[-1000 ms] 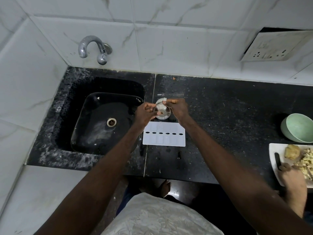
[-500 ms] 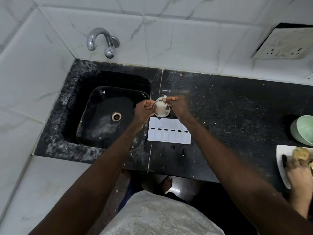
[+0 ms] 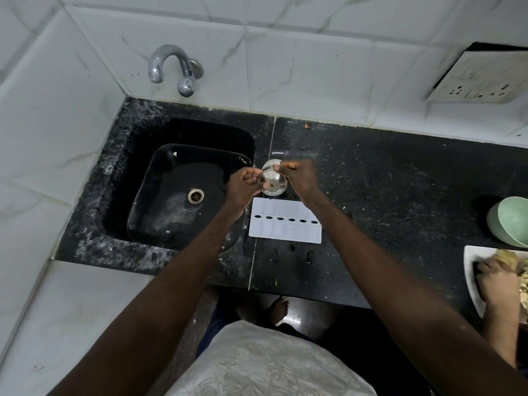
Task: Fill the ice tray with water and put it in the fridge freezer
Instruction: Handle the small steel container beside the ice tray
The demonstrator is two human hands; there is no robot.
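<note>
Speckled black stone tabletop (image 3: 400, 195), white marble-veined tiles. Left hand (image 3: 243, 185) and right hand (image 3: 298, 178) both grip round steel cup (image 3: 271, 181) above flat white ice tray (image 3: 285, 231).

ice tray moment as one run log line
stage: pouring | both hands tilt steel cup over ice tray | tray on counter beside sink

From where I watch, I count one white ice tray (image 3: 285, 221) with six dark oval holes in a row, one small steel cup (image 3: 272, 178), one tap (image 3: 174, 70), one black sink (image 3: 183, 192) with one drain, one green bowl (image 3: 511, 221), one white plate (image 3: 471, 275), one wall socket panel (image 3: 480, 78), and three hands.
</note>
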